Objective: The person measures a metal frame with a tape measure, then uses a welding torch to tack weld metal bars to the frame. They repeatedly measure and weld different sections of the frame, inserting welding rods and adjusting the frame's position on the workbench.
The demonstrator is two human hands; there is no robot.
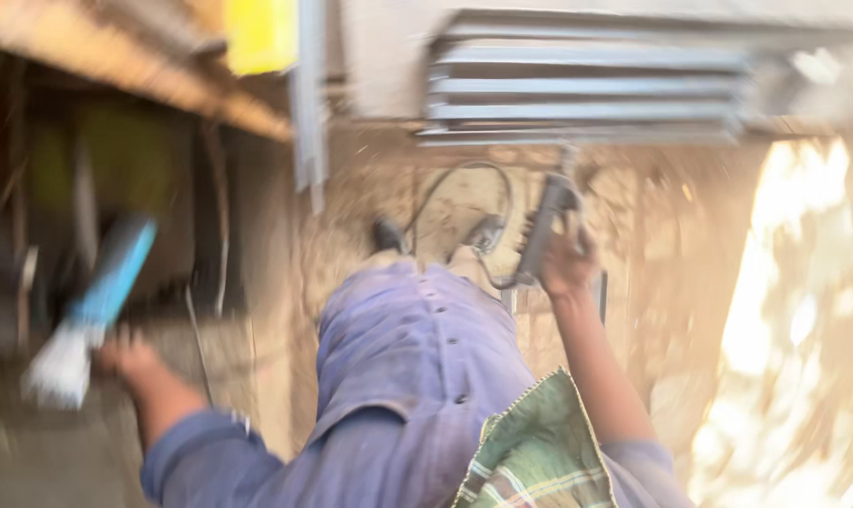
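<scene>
The whole view is motion-blurred. My left hand [128, 360] is low on the left, closed on a blue-handled tool [116, 273] whose pale grey end [61, 369] points down and left. Raised in the middle, my right hand [566, 265] grips a dark, elongated tool [545, 224]. A black cable [464, 188] loops from it over the sandy ground. My blue shirt [407, 367] and a green checked cloth [539, 452] fill the lower centre.
A stack of grey metal slats [586, 85] lies across the top. Beside it hang upright grey metal strips [309, 103] and a yellow object [262, 33]. A wooden beam [116, 66] runs along the upper left over a dark recess. Bright sunlight [793, 310] washes the right side.
</scene>
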